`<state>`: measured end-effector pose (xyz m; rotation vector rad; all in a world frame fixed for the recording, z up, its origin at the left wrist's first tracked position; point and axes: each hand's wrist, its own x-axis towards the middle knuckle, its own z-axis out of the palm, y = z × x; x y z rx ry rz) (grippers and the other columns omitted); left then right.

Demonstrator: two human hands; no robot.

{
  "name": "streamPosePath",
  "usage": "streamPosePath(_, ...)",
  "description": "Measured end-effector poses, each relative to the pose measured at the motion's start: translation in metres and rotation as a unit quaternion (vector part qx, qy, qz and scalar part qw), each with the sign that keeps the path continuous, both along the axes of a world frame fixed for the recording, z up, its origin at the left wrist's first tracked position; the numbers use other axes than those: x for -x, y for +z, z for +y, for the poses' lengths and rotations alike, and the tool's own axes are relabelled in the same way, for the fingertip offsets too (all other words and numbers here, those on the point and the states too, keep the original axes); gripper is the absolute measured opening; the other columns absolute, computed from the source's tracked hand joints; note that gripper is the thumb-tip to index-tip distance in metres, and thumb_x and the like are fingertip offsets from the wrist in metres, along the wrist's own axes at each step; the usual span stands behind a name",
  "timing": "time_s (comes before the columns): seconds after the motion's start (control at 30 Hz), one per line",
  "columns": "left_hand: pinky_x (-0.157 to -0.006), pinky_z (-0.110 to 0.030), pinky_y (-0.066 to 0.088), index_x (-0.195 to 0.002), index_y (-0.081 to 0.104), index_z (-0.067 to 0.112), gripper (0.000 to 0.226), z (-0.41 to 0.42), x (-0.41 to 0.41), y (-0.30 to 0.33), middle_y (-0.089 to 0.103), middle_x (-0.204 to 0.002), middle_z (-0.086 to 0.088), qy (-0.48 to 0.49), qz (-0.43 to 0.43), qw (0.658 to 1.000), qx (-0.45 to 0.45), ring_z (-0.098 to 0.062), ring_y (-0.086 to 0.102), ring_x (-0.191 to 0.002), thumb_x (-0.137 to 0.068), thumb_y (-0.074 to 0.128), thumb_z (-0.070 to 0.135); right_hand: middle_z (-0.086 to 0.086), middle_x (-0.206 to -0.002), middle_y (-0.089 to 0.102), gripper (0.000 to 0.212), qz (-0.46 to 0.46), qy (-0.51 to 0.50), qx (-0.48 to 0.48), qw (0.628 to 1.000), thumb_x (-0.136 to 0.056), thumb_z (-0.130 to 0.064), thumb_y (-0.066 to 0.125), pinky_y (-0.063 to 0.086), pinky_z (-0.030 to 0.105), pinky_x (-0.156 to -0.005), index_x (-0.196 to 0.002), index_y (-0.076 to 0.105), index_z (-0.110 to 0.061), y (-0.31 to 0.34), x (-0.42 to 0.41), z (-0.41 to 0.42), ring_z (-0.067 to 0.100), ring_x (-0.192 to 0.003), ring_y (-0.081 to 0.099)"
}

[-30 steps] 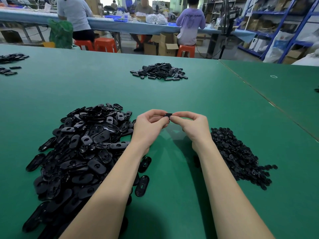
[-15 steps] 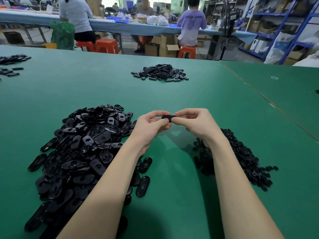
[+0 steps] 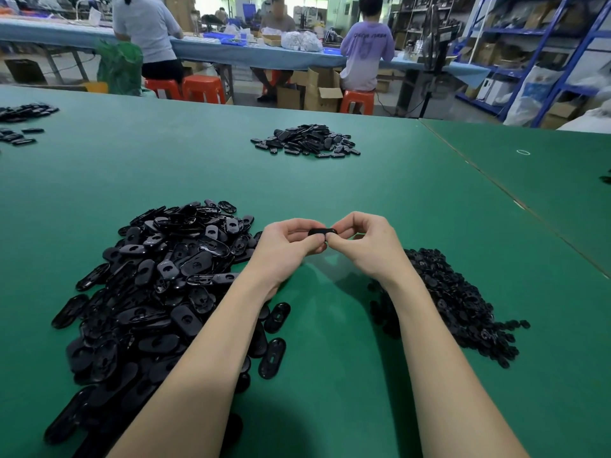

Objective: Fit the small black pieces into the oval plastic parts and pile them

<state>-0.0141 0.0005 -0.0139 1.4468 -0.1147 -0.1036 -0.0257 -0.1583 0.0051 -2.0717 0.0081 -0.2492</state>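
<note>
We hold one glossy black oval plastic part (image 3: 321, 232) between both hands, raised above the green felt-covered table (image 3: 330, 180). Our left hand (image 3: 287, 246) grips its left end with curled fingers and thumb, and our right hand (image 3: 365, 241) pinches its right end, thumb tip pressed against the part's near edge. Only a narrow dark strip of the part shows between the fingertips; we cannot tell whether a small piece already sits in it.

Under and beside our left forearm lies a large heap of black oval plastic parts (image 3: 148, 292), shiny, elongated, many showing a keyhole-like opening; a few strays lie at its near right edge. Just beside our right forearm lies a lower heap of small black pieces (image 3: 453, 302), flat and much finer, spreading toward the right.

Further out, near the table's far edge, sits a smaller pile of black oval parts (image 3: 307, 142). At the far left edge more black ovals (image 3: 23, 122) lie scattered.

Cardboard boxes (image 3: 317, 90) stand on the floor beyond the table, flaps open, contents not visible. Blue metal shelving (image 3: 542, 44) at the right holds boxes and bags. People sit on orange plastic stools (image 3: 198, 89) at a long blue-covered bench (image 3: 231, 54).
</note>
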Motion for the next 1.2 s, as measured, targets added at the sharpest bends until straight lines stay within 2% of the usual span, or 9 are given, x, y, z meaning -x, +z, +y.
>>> streamPosePath(0.17, -0.072, -0.016, 0.054, -0.094, 0.073, 0.009, 0.012, -0.002, 0.002, 0.0, 0.077, -0.081, -0.006, -0.001, -0.005, 1.0, -0.03, -0.009, 0.071, -0.071, -0.088, 0.071, 0.0, -0.018, -0.052, 0.06, 0.019, -0.007, -0.004, 0.002, 1.0, -0.076, -0.019, 0.08, 0.037, 0.011, -0.049, -0.066, 0.065, -0.024, -0.003, -0.001, 0.001, -0.002, -0.047, 0.049)
streamPosePath(0.27, -0.075, -0.019, 0.056, -0.098, 0.071, 0.013, 0.015, 0.0, 0.001, 0.003, 0.077, -0.081, -0.004, 0.009, -0.038, 0.998, -0.039, -0.011, 0.073, -0.074, -0.088, 0.071, 0.001, -0.018, -0.055, 0.061, 0.015, 0.002, 0.0, -0.045, 0.999, -0.08, -0.019, 0.081, 0.037, 0.013, -0.05, -0.074, 0.068, -0.024, 0.0, 0.0, 0.0, -0.001, -0.048, 0.048)
streamPosePath(0.37, -0.085, -0.027, 0.058, -0.102, 0.069, 0.021, 0.024, 0.004, 0.0, 0.008, 0.077, -0.087, -0.003, 0.012, -0.104, 0.985, -0.136, -0.015, 0.075, -0.079, -0.086, 0.072, 0.003, -0.014, -0.058, 0.061, 0.013, 0.042, 0.019, -0.167, 0.985, -0.086, -0.015, 0.078, 0.034, 0.014, -0.044, -0.093, 0.069, -0.021, 0.004, 0.002, -0.005, 0.004, -0.044, 0.042)
streamPosePath(0.43, -0.084, -0.021, 0.057, -0.099, 0.071, 0.024, 0.024, 0.004, 0.001, 0.009, 0.076, -0.091, 0.006, 0.027, -0.148, 0.964, -0.221, -0.007, 0.072, -0.078, -0.084, 0.073, 0.005, -0.009, -0.062, 0.06, 0.011, 0.056, 0.013, -0.194, 0.979, -0.088, -0.014, 0.078, 0.032, 0.015, -0.042, -0.093, 0.069, -0.02, 0.006, 0.003, -0.009, 0.007, -0.043, 0.038)
streamPosePath(0.53, -0.072, -0.01, 0.05, -0.095, 0.073, 0.027, 0.02, 0.004, 0.0, 0.01, 0.073, -0.093, 0.017, 0.05, -0.184, 0.939, -0.287, 0.0, 0.067, -0.072, -0.082, 0.077, 0.014, -0.007, -0.071, 0.072, 0.006, 0.06, -0.002, -0.165, 0.984, -0.09, -0.023, 0.077, 0.035, 0.013, -0.043, -0.09, 0.07, -0.021, 0.005, 0.002, -0.011, 0.005, -0.043, 0.043)
streamPosePath(0.67, -0.062, -0.005, 0.043, -0.092, 0.073, 0.028, 0.02, -0.001, -0.025, 0.015, 0.071, -0.088, 0.016, 0.094, -0.175, 0.932, -0.302, 0.002, 0.061, -0.06, -0.077, 0.079, 0.015, -0.013, -0.081, 0.077, 0.011, 0.043, -0.067, -0.119, 0.99, -0.092, -0.038, 0.07, 0.042, 0.02, -0.056, -0.093, 0.07, -0.027, 0.0, -0.002, -0.019, 0.0, -0.045, 0.051)
streamPosePath(0.8, -0.085, -0.027, 0.051, -0.084, 0.066, 0.031, 0.019, -0.017, -0.08, 0.025, 0.07, -0.089, 0.014, 0.135, -0.121, 0.923, -0.338, -0.013, 0.066, -0.091, -0.079, 0.076, 0.015, -0.017, -0.079, 0.077, 0.01, 0.035, -0.063, -0.141, 0.987, -0.095, -0.035, 0.067, 0.042, 0.019, -0.058, -0.092, 0.072, -0.026, -0.001, -0.005, -0.022, -0.001, -0.046, 0.05)
streamPosePath(1.03, -0.077, -0.025, 0.042, -0.085, 0.069, 0.03, 0.019, -0.031, -0.137, 0.022, 0.071, -0.105, 0.005, 0.132, -0.049, 0.872, -0.469, -0.019, 0.063, -0.103, -0.084, 0.062, 0.013, -0.015, -0.079, 0.077, 0.011, 0.04, -0.05, -0.144, 0.987, -0.095, -0.033, 0.068, 0.044, 0.02, -0.062, -0.091, 0.074, -0.024, -0.005, -0.006, -0.027, -0.003, -0.048, 0.051)
streamPosePath(1.2, -0.082, -0.026, 0.043, -0.105, 0.07, 0.035, 0.029, -0.026, -0.136, 0.017, 0.068, -0.119, 0.008, 0.106, -0.07, 0.866, -0.484, -0.018, 0.061, -0.112, -0.087, 0.059, 0.015, -0.016, -0.079, 0.076, 0.011, 0.046, -0.045, -0.148, 0.987, -0.094, -0.033, 0.067, 0.04, 0.008, -0.05, -0.091, 0.074, -0.025, -0.004, -0.005, -0.026, -0.004, -0.048, 0.05)
